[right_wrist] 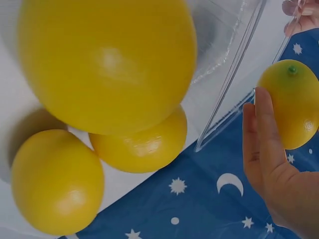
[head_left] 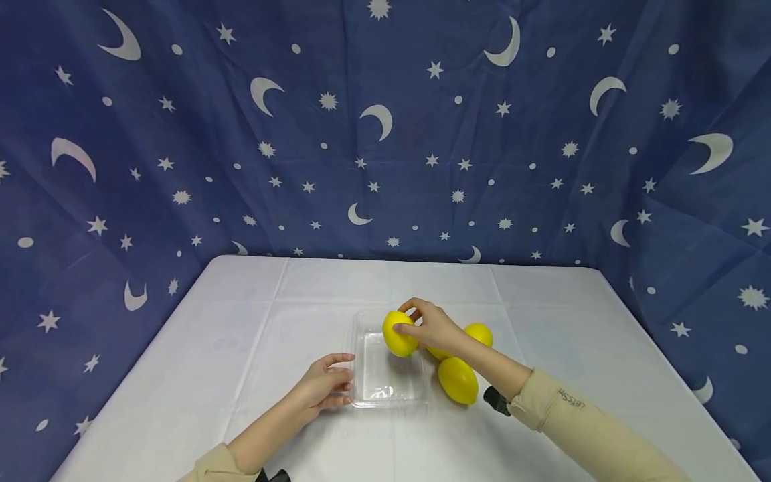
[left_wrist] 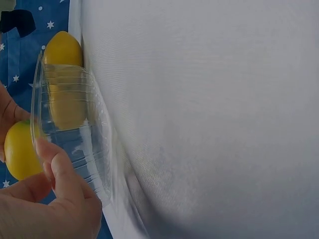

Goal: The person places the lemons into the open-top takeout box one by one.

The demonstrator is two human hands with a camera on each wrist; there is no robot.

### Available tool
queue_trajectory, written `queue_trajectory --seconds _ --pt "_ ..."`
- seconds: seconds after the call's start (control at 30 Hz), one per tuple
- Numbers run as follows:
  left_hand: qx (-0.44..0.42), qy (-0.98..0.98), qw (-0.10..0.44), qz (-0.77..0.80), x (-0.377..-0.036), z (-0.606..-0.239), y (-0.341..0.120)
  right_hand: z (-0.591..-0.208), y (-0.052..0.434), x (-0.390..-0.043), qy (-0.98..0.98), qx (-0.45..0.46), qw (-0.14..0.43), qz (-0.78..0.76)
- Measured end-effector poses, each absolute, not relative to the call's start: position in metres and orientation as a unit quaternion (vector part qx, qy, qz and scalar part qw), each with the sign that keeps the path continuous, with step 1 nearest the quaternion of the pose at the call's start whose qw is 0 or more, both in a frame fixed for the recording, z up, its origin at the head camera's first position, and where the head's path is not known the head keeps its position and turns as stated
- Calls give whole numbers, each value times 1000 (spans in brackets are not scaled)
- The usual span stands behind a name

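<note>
My right hand point(head_left: 435, 329) pinches a yellow lemon point(head_left: 400, 333) between thumb and fingers, above a clear plastic container point(head_left: 388, 404). A green tip shows on that held lemon point(right_wrist: 294, 112) in the right wrist view. At the container's left side is my left hand point(head_left: 325, 387), its fingers spread and lightly bent, with fingertips touching the rim. The left wrist view has this hand point(left_wrist: 65, 199) beside the transparent wall. Right of the container lie a near lemon point(head_left: 458, 381), a farther lemon point(head_left: 480, 333) and another lemon point(head_left: 438, 354) partly hidden by my right hand.
A white cloth covers the table point(head_left: 289, 301). Behind it hangs a dark blue curtain point(head_left: 415, 201) with moons and stars. In the right wrist view, a lemon point(right_wrist: 107, 55) looms close to the camera beside the container.
</note>
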State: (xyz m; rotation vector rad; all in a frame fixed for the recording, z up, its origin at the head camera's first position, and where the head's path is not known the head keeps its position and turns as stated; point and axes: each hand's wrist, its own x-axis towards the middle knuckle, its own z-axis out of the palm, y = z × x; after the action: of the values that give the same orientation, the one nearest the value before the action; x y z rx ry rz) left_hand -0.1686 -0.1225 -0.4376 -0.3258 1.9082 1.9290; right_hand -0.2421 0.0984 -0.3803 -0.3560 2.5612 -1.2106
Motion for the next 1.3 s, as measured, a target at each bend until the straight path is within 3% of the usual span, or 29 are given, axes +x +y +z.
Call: queue_trajectory --seconds 0.73,1.3 --pt "-119 683 207 690 -170 -435 -122 -390 62 -263 862 -75 227 -446" --pt "-113 691 209 683 -171 -434 -122 -401 50 -263 872 -71 233 -425"
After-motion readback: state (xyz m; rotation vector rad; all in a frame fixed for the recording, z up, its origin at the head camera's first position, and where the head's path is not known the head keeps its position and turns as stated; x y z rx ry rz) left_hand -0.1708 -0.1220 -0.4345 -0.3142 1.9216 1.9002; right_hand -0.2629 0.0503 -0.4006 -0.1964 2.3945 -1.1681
